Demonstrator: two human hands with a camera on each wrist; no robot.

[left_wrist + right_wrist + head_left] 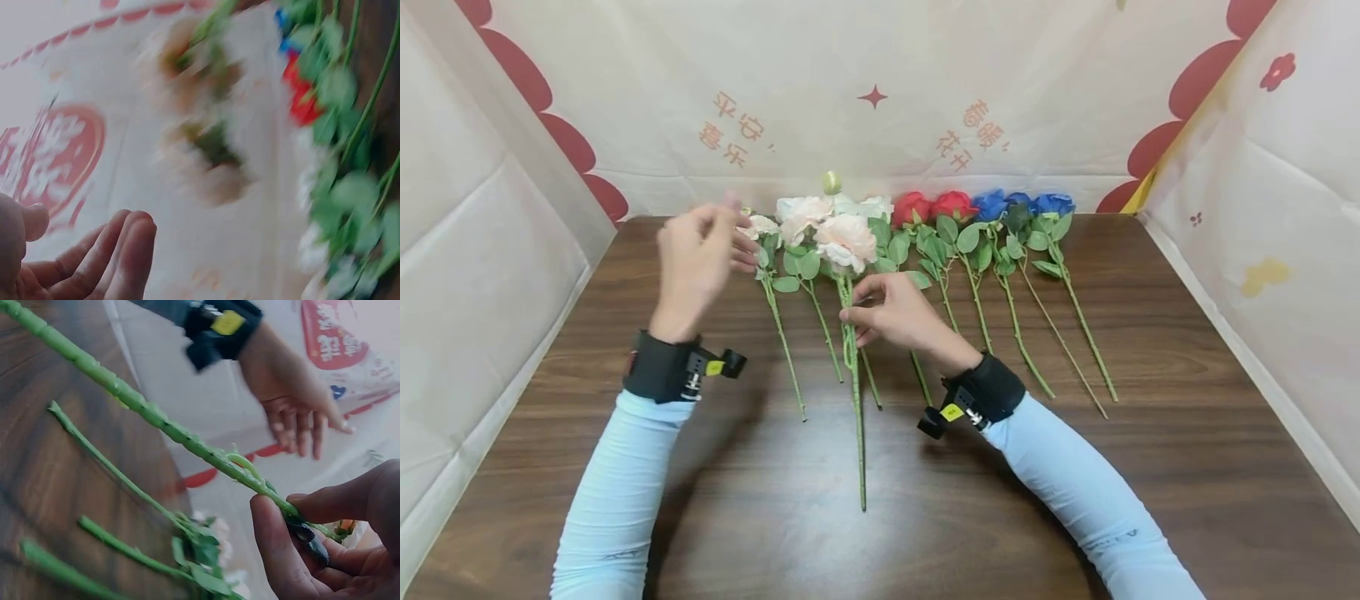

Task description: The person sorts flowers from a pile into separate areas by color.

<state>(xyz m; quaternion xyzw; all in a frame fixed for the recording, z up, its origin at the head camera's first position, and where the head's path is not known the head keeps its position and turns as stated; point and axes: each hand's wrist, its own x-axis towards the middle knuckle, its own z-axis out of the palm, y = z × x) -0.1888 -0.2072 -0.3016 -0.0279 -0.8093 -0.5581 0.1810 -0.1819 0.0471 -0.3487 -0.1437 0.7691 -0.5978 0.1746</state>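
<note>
My right hand point(901, 313) pinches the green stem point(858, 417) of a flower with pale pink blooms point(847, 242) and a small bud point(831, 182) above them. In the right wrist view, thumb and fingertips close around this stem point(140, 407) near its leaf joint. To the left, my left hand point(700, 258) is raised beside the blooms and holds nothing; its fingers are loosely bent in the left wrist view. There, the pink blooms point(206, 162) look blurred and hang apart from the fingers.
Behind the held flower, white flowers point(877, 208), red flowers point(953, 205) and blue flowers point(1054, 204) lie in a row, stems toward me, on the brown wooden table point(1150, 467). Pale printed cloth point(865, 50) hangs at the back and both sides.
</note>
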